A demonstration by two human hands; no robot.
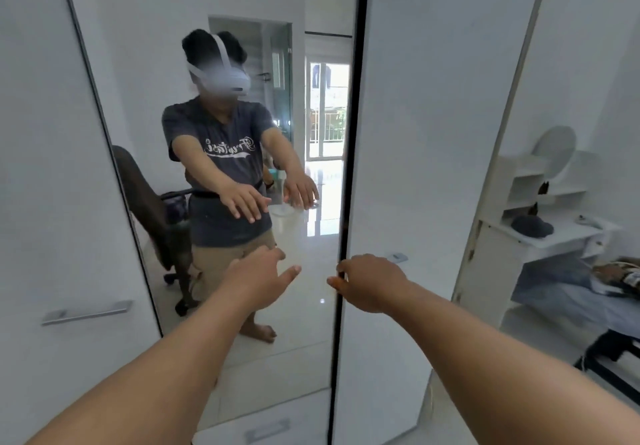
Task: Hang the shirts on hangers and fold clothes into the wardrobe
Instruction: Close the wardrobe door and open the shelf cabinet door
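The tall white wardrobe (415, 133) fills the view, its mirrored door (242, 306) just left of the dark door gap. The right hand (372, 282) curls its fingers over the white door's edge at that gap. The left hand (258, 276) hovers before the mirror, fingers relaxed, holding nothing. A white tabletop (561, 233) with a dark cap stands at right.

White wardrobe doors (433, 133), grey T-shirt (225, 154)

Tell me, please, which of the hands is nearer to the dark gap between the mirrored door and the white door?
The right hand: its fingers reach the dark gap at the door edge. The left hand is to the left, in front of the mirrored door.
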